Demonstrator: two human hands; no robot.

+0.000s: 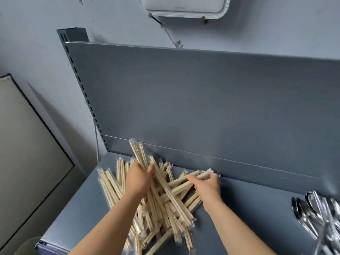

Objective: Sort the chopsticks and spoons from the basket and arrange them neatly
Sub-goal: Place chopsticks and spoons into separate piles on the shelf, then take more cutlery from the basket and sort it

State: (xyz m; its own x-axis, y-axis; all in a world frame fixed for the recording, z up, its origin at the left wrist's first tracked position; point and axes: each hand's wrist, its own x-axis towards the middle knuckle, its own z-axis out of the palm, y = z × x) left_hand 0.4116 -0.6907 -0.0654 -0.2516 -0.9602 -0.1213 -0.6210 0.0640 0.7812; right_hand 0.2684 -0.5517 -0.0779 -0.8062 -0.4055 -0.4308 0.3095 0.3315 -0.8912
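Observation:
A big loose pile of wrapped wooden chopsticks (161, 205) lies criss-crossed on the grey shelf (248, 214). My left hand (138, 178) grips a bundle of chopsticks (138, 153) that sticks up and away toward the back panel. Over the right side of the pile, my right hand (207, 186) holds several chopsticks (198, 176) lying crosswise, its fingers curled round their far ends. A heap of shiny metal spoons (316, 216) lies at the shelf's right edge, partly cut off by the frame. No basket is in view.
A tall grey back panel (202, 100) rises behind the shelf, with a slotted upright (82, 89) on its left. A beige board with a dark frame (27, 144) leans at the left. A white box (185, 6) hangs on the wall above.

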